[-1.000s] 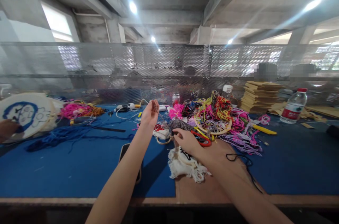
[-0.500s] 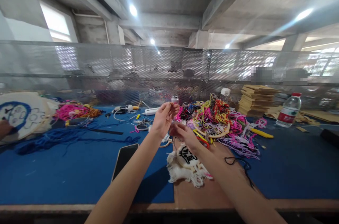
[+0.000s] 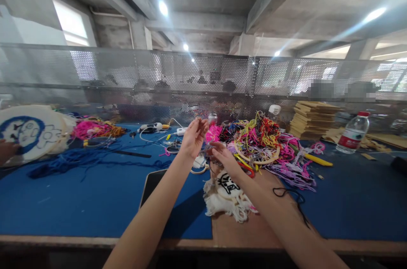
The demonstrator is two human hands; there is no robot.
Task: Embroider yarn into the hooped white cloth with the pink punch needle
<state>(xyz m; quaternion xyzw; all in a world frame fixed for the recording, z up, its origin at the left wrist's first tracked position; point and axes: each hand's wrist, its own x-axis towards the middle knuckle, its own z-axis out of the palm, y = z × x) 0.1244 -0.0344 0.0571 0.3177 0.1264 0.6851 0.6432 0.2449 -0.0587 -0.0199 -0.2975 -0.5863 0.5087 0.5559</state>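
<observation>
Above the middle of the table my left hand (image 3: 194, 138) is raised with its fingers curled closed. Whatever they pinch, if anything, is too small to make out. Just right of it and a little lower is my right hand (image 3: 223, 155), its fingers bent together and pointing left; what lies between them cannot be seen. Below the right hand a small white embroidery piece (image 3: 228, 185) with black line stitching and a frayed edge rests on the brown board (image 3: 233, 231). My right forearm covers part of it. A dark flat phone-like slab (image 3: 151, 183) lies by my left forearm.
A tangled yarn pile (image 3: 265, 135) with a wooden hoop and yellow-handled tools lies behind my right hand. Blue yarn (image 3: 63, 163) spreads leftward. A water bottle (image 3: 352, 133) and stacked brown boards (image 3: 313, 119) stand right. At far left, another person's hand (image 3: 8, 151) touches a large embroidery hoop (image 3: 57, 133).
My hands have drawn slightly apart, the left one moving up and left of the right. The whole view has shifted a little. The embroidery piece stays on the board.
</observation>
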